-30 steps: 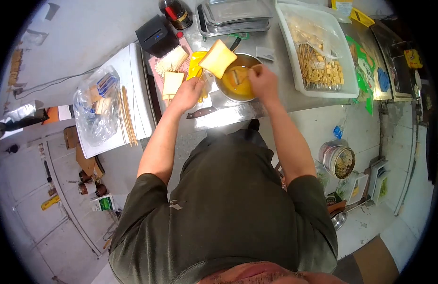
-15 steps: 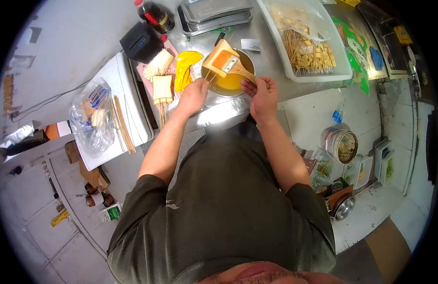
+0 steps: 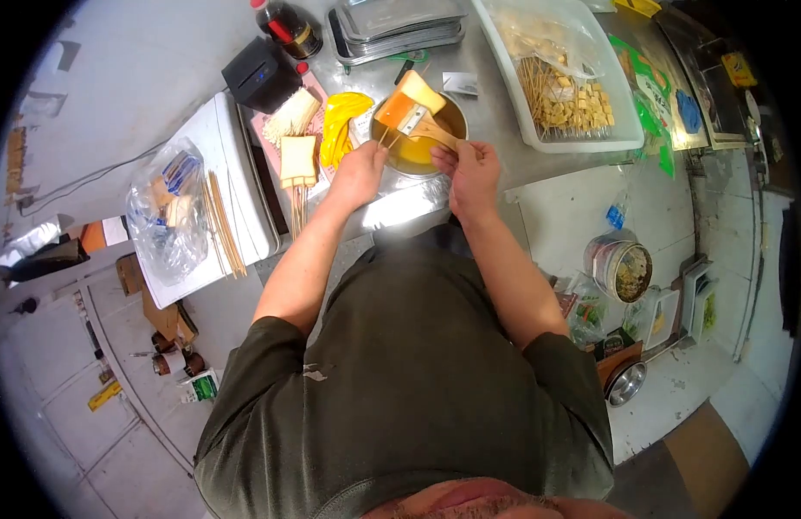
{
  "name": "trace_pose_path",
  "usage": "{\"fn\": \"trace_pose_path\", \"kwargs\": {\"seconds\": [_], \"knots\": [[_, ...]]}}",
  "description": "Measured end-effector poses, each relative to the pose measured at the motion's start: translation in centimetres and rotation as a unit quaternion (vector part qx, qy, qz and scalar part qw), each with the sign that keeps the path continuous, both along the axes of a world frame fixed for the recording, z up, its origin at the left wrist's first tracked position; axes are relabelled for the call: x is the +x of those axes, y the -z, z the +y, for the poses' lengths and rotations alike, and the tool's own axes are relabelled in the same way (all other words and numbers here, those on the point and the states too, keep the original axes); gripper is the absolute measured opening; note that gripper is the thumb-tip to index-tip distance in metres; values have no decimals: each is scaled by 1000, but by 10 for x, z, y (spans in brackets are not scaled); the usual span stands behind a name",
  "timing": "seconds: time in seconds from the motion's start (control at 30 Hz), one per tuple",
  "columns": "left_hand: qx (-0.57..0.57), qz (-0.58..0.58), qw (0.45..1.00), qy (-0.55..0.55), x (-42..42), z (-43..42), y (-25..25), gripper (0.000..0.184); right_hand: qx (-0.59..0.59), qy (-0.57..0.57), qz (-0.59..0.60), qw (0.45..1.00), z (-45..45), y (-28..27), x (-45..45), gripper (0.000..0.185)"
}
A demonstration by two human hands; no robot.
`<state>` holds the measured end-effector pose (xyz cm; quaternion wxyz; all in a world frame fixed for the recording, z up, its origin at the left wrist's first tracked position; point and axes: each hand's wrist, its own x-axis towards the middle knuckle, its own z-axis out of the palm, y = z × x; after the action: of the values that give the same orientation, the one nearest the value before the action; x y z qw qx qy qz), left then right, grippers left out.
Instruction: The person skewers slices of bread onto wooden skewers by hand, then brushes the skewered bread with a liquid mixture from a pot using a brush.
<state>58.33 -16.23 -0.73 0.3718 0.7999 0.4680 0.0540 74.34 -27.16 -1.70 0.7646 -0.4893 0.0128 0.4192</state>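
My left hand [image 3: 360,173] is closed around the thin sticks of skewered bread [image 3: 423,90], a slice held tilted above a metal pot [image 3: 458,114]. Yellow liquid [image 3: 411,156] shows in the pot. In my right hand [image 3: 471,171] is the wooden handle of a flat brush [image 3: 431,129]. Its orange-tinted bristles lie against the bread and cover part of it. Left of my left hand, more skewered bread [image 3: 298,159] rests beside a bundle of pale thin strands [image 3: 292,117] and a yellow cloth-like item [image 3: 342,121].
Stacked metal trays [image 3: 400,39], a dark bottle [image 3: 288,30] and a black box [image 3: 260,73] stand at the back. A white bin [image 3: 582,145] at right holds many skewers of cubes. Bare sticks [image 3: 223,225] and a plastic bag [image 3: 168,246] lie on the white surface at left.
The brush has shifted left and slightly down across the bread, exposing more of its upper right part. My right hand has moved slightly left with it; my left hand stays nearly still.
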Motion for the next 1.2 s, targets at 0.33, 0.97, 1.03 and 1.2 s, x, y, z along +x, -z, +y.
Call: {"fn": "trace_pose_path", "kwargs": {"seconds": [0.33,0.97,1.03,1.2], "knots": [[-50,-31,995,-75,-31,21,18,34,-204,-124,-451,860,12,27,39,13],[-45,-69,994,-73,-49,25,23,31,-119,-225,-265,930,5,25,70,22],[-47,-61,995,-66,-47,22,21,31,-87,-189,-199,957,-13,15,70,20],[-63,-38,996,-41,-38,18,22,31,-41,-125,-178,975,-20,-6,60,18]]}}
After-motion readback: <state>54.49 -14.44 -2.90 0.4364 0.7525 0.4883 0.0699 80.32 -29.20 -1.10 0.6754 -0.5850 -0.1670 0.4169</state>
